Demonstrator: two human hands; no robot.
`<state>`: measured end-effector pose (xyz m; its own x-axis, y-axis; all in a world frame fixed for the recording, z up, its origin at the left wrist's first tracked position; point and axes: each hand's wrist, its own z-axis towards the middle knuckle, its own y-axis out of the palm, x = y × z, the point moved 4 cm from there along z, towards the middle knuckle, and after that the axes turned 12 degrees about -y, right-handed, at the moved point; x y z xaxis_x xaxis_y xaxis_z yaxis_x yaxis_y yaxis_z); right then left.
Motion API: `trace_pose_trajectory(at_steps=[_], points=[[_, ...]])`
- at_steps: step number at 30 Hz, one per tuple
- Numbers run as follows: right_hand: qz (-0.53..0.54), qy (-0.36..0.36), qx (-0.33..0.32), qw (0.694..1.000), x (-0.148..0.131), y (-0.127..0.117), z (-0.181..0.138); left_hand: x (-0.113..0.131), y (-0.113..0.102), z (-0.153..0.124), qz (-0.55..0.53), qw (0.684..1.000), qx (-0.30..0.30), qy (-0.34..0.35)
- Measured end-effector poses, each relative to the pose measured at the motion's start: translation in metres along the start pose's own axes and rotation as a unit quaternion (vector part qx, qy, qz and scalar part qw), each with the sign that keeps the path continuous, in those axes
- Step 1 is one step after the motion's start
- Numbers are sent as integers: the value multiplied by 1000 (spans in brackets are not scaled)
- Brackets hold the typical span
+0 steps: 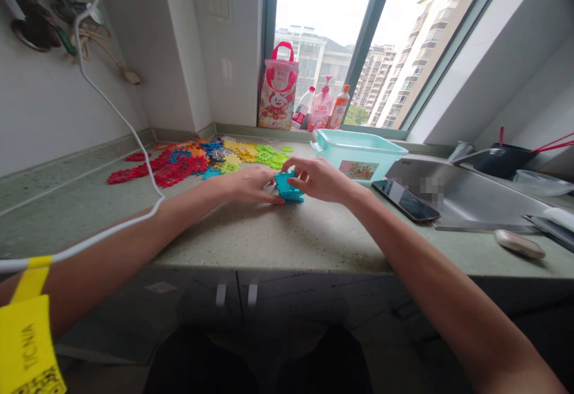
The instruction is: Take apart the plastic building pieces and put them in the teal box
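Tiles (284, 186) left of the tub (372, 153) are pinched by right hand (323, 177), presumably for steadiness; grip by left hand (252, 185) is unclear.

Your left hand (253, 185) and right hand (325, 179) are bare, and so are your arms as far up as they show. A smooth white cable (15, 265) crosses in front of your left forearm. Over it goes a yellow strap (32, 275), joined to a broad yellow tag (27, 340) with black lettering and a black code-like pattern. Below the front edge of the bench (269, 238), your legs (192, 364) show as two dark, rounded shapes, too shadowed for detail.
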<state>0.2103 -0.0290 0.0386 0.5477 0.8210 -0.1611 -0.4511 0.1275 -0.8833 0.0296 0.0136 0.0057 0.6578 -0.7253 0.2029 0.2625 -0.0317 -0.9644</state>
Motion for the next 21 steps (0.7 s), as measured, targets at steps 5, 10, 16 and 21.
trace_pose_trajectory(at_steps=[5,10,16,21], points=[[2,1,-1,1000,2,1,0,-7,2,2,-16,1000,14,15],[-2,-4,29,1000,7,1,0,-13,2,3,-31,999,27,0],[2,-7,65,998,13,-2,0,-17,2,3,-41,999,34,5],[6,2,63,998,19,1,0,-23,4,5,-31,999,42,-13]])
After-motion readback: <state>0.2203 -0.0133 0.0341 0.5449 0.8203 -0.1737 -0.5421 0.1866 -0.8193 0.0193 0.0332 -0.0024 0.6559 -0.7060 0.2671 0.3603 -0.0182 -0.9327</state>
